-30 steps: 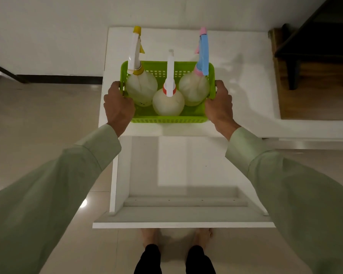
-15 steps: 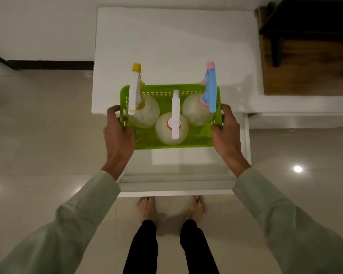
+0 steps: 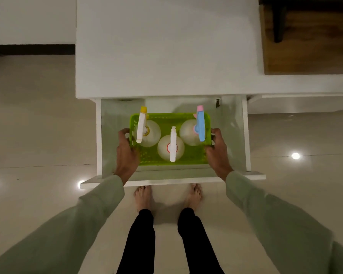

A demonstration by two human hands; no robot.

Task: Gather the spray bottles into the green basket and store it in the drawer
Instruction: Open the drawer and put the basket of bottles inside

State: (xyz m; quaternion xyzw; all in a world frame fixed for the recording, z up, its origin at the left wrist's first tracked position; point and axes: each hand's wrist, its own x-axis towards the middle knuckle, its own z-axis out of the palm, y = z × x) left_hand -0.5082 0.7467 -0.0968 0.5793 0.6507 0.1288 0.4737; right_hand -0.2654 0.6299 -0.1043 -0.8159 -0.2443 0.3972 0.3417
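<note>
— Where is the green basket (image 3: 152,158)?

— Between the two hands, inside the open drawer (image 3: 236,135). Whether resting on the drawer bottom or held a little above it, cannot tell.

— And the hands?

— Well apart, one on each short side. Left hand (image 3: 126,153) wrapped on the left rim, right hand (image 3: 217,153) on the right rim, fingers closed around the edges. Both clamped on the basket.

— Inside the basket?

— Three round spray bottles, all upright. Bottle with yellow nozzle (image 3: 142,125) just beside the left hand, at the far side. Bottle with blue and pink nozzle (image 3: 200,125) just beside the right hand, also far. Bottle with white nozzle (image 3: 173,145) between both hands, nearer to the body. Bellies of the three close together, maybe touching.

— Around the hands?

— White drawer walls outside each wrist, white drawer front (image 3: 172,181) just under the forearms. Beyond the hands, the white cabinet top (image 3: 166,48). Pale green sleeves (image 3: 265,210) on both arms. Below, bare feet (image 3: 142,197) on glossy tile floor (image 3: 32,123), with black trousers.
</note>
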